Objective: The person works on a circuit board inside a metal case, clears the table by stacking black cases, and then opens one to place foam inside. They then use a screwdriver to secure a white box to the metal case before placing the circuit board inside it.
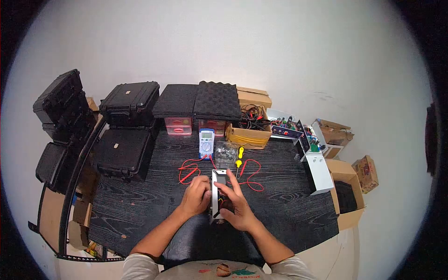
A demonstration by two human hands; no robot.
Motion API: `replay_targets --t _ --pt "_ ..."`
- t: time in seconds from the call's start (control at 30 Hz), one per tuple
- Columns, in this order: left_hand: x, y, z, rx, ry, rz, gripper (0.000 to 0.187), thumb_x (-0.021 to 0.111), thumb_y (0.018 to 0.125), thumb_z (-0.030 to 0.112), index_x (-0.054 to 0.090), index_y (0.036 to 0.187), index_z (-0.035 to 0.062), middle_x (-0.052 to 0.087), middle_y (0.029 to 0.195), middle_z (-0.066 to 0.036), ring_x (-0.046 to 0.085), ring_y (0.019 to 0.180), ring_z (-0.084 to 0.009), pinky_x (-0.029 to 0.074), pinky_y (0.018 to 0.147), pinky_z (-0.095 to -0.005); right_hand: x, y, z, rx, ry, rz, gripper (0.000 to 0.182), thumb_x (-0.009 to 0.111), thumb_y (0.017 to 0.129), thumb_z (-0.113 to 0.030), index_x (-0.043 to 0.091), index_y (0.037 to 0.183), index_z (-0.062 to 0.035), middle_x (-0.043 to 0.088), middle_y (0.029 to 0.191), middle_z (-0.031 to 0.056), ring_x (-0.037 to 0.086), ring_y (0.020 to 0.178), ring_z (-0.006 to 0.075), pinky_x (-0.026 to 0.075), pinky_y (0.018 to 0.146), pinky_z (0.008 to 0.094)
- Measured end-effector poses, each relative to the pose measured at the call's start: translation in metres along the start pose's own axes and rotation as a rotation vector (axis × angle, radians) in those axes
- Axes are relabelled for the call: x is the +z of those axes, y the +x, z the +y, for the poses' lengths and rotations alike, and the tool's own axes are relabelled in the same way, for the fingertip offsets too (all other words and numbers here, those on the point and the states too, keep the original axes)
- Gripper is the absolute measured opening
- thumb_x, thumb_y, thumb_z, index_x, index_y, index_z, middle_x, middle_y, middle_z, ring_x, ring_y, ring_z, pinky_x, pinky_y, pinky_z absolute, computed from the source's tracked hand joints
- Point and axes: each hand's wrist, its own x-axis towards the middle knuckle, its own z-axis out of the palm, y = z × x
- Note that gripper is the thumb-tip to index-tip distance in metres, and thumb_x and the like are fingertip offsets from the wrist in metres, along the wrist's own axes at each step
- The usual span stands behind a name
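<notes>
At the table's near edge stands an open white-edged electronics case (214, 196), with a dark interior and a few coloured wires. My right hand (237, 207) grips its right side, the thumb low and the fingers reaching across the top. Curled against its left side is my left hand (196, 196); what its fingers pinch is hidden. Beyond the case lies a blue-and-white multimeter (206, 144), with red test leads (254, 175) looping out to both sides. A yellow-handled screwdriver (240, 157) and a clear plastic box of small parts (226, 151) lie beside the multimeter.
Black hard cases (123, 151) are stacked at the left. Foam-topped drawer boxes (178, 126) and a cardboard box of cables (249, 135) line the back. At the right are opened white electronics units (318, 172) and a cardboard box (357, 191) beyond the table edge.
</notes>
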Motion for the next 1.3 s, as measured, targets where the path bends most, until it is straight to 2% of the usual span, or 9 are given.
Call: replay_targets --t 0.07,0.23,0.47,0.57,0.73,1.03,1.13,1.23,1.3 --pt "0.003 0.001 0.000 -0.011 -0.025 0.038 0.014 0.063 0.092 0.006 0.058 0.104 0.0017 0.060 0.112 -0.020 0.061 0.104 -0.0419 0.051 0.090 -0.0491 0.001 -0.001 0.007 -0.041 0.029 0.009 0.074 0.067 0.086 -0.007 0.047 0.157 -0.0099 0.003 0.174 0.0263 0.041 0.151 0.0353 0.040 0.118 0.0423" --pt "0.006 -0.003 -0.003 0.036 -0.022 0.031 0.015 0.062 0.095 0.009 0.060 0.107 0.0012 0.061 0.109 -0.020 0.061 0.103 -0.0416 0.051 0.089 -0.0496 0.000 -0.001 0.002 -0.056 -0.079 0.017 0.073 0.068 0.087 -0.010 0.048 0.157 -0.0108 0.004 0.173 0.0283 0.035 0.154 0.0377 0.035 0.120 0.0433" --pt "0.002 -0.003 -0.003 0.019 0.008 -0.008 0.018 0.060 0.101 0.018 0.061 0.094 0.0008 0.061 0.106 -0.018 0.061 0.099 -0.0411 0.051 0.087 -0.0495 0.001 -0.001 0.007 -0.099 -0.085 0.038 0.071 0.069 0.088 -0.016 0.048 0.157 -0.0125 0.007 0.172 0.0303 0.030 0.156 0.0426 0.031 0.122 0.0470" --pt "0.002 -0.001 -0.004 0.029 -0.015 -0.002 0.021 0.060 0.102 0.019 0.061 0.092 0.0010 0.061 0.103 -0.018 0.061 0.098 -0.0407 0.051 0.086 -0.0487 0.000 -0.001 0.003 -0.056 -0.064 0.032 0.070 0.071 0.092 -0.028 0.048 0.158 -0.0161 0.007 0.173 0.0294 0.026 0.157 0.0462 0.030 0.122 0.0480" --pt "-0.001 0.008 0.006 -0.014 -0.047 0.026 0.021 0.058 0.104 0.020 0.060 0.094 0.0016 0.062 0.100 -0.017 0.062 0.096 -0.0393 0.050 0.085 -0.0478 0.002 -0.002 0.008 -0.095 -0.063 0.048 0.070 0.069 0.093 -0.030 0.048 0.157 -0.0151 0.008 0.172 0.0309 0.025 0.157 0.0445 0.029 0.123 0.0486" --pt "0.003 0.003 0.003 -0.062 -0.027 0.034 0.022 0.057 0.105 0.016 0.061 0.089 0.0019 0.064 0.085 -0.014 0.065 0.082 -0.0371 0.047 0.107 -0.0587 0.002 -0.001 0.010 -0.100 -0.087 0.050 0.070 0.067 0.096 -0.042 0.047 0.158 -0.0160 0.008 0.172 0.0315 0.020 0.159 0.0459 0.025 0.124 0.0506" --pt "0.000 0.005 0.005 -0.082 -0.001 0.008 0.023 0.058 0.103 0.011 0.060 0.082 0.0007 0.061 0.079 -0.016 0.065 0.079 -0.0371 0.048 0.106 -0.0580 0.003 -0.002 0.009 -0.090 -0.072 0.051 0.071 0.066 0.098 -0.048 0.047 0.158 -0.0159 0.009 0.172 0.0313 0.019 0.159 0.0455 0.024 0.124 0.0509" --pt "0.001 0.008 -0.009 -0.126 0.001 0.096 0.023 0.059 0.100 0.007 0.058 0.079 -0.0011 0.058 0.076 -0.018 0.063 0.077 -0.0383 0.053 0.093 -0.0534 0.002 -0.002 0.006 -0.080 -0.079 0.047 0.073 0.064 0.099 -0.054 0.047 0.158 -0.0150 0.009 0.172 0.0310 0.018 0.159 0.0451 0.023 0.124 0.0510" --pt "0.000 0.025 -0.021 -0.248 -0.011 0.106 0.024 0.059 0.100 0.009 0.056 0.080 -0.0035 0.058 0.077 -0.021 0.062 0.077 -0.0417 0.049 0.076 -0.0520 0.003 -0.002 0.006 -0.078 -0.091 0.044 0.074 0.063 0.099 -0.055 0.047 0.158 -0.0141 0.009 0.172 0.0308 0.017 0.159 0.0449 0.023 0.124 0.0509"
